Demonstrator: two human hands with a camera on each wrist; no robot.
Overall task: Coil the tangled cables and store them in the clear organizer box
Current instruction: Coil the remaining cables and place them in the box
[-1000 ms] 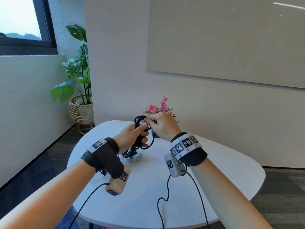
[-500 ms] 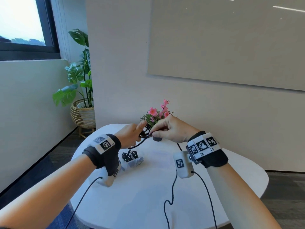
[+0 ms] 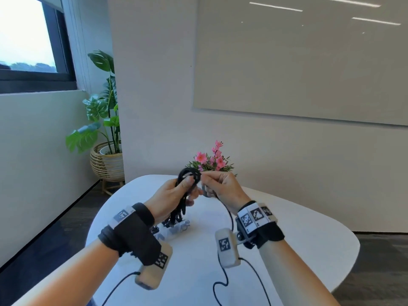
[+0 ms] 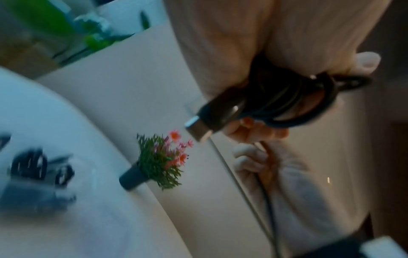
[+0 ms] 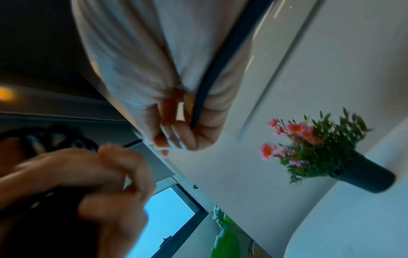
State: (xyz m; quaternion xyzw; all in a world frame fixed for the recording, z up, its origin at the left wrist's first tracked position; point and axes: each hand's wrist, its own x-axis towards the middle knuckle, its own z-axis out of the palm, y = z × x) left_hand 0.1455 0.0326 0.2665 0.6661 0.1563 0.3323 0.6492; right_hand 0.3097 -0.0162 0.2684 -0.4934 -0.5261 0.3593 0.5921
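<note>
Above the white table, my left hand (image 3: 186, 191) grips a coil of black cable (image 3: 189, 176), loops standing above the thumb and strands hanging below the fist. In the left wrist view the coil (image 4: 287, 103) wraps round my fingers and a USB plug (image 4: 206, 124) sticks out. My right hand (image 3: 207, 181) pinches the loose black cable strand at the coil's top right; that strand (image 5: 212, 69) runs along my right palm. The clear organizer box (image 3: 176, 228) holds coiled cables and sits on the table below my left hand, partly hidden by my wrist.
A dark pot of pink flowers (image 3: 212, 162) stands at the table's far edge just behind my hands. The white round table (image 3: 298, 228) ends close to the wall. Wrist camera leads (image 3: 223, 281) trail over the near table. A large potted plant (image 3: 106, 160) stands on the floor at left.
My right hand drew the cable strand out to the right, then came back to the top of the coil. The coil in my left hand now stands taller.
</note>
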